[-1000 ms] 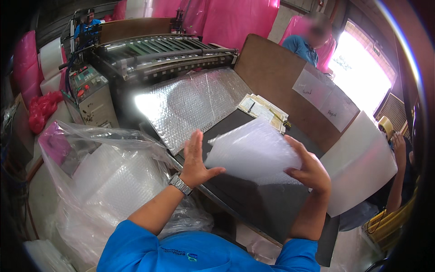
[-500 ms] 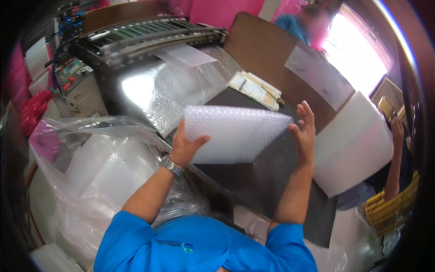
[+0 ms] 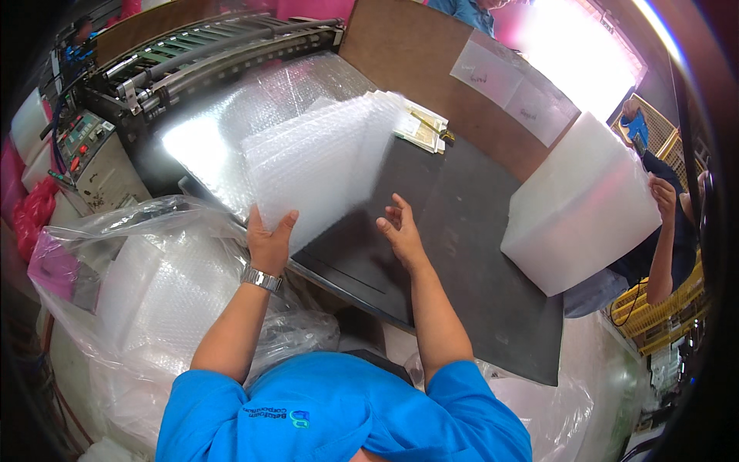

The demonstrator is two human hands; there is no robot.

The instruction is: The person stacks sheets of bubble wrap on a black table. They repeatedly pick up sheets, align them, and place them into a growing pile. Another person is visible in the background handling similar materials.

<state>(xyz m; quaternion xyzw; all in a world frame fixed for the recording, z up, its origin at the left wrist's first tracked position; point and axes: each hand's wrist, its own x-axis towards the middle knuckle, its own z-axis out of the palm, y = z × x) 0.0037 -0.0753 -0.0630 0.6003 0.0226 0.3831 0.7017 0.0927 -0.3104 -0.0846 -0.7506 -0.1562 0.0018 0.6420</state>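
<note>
Bubble-wrap sheets left of papers

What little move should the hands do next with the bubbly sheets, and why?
Maybe bring the right hand to the bubble-wrap sheets to steady them: it looks open and apart from them, while the left hand is at their near edge.

The surface is dark, flat and matte, with a thin line showing near its close edge. A shiny bubble-wrap sheet lies flat across its far left part; near the far edge lies a paper bundle. Whether the tilted bubble-wrap stack touches it is unclear.
</note>
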